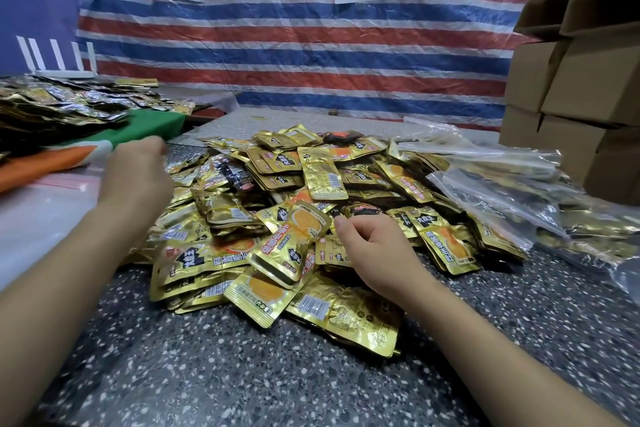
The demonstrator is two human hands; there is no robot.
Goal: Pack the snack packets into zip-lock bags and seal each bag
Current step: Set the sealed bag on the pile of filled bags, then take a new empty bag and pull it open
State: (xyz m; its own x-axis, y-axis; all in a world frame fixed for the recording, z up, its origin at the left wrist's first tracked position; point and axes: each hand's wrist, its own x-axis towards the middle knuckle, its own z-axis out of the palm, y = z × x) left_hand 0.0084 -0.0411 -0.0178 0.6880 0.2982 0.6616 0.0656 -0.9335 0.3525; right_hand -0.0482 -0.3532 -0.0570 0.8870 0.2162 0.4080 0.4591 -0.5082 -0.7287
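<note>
A big heap of gold foil snack packets point(311, 204) lies on the speckled table point(242, 374). My right hand point(375, 246) rests on the near right side of the heap with its fingers loosely curled and its thumb out; no packet is plainly in its grasp. My left hand point(138, 166) is blurred at the heap's left edge, next to a flat clear zip-lock bag point(52, 198) with a red strip. Its fingers are hidden behind its back. Clear zip-lock bags with packets inside point(502, 191) lie heaped at the right.
Stacked cardboard boxes point(581, 87) stand at the far right. A second spread of foil packets point(59, 104) lies at the far left over green and orange sheets point(152, 123). A striped tarp point(294, 55) with paper signs closes off the back.
</note>
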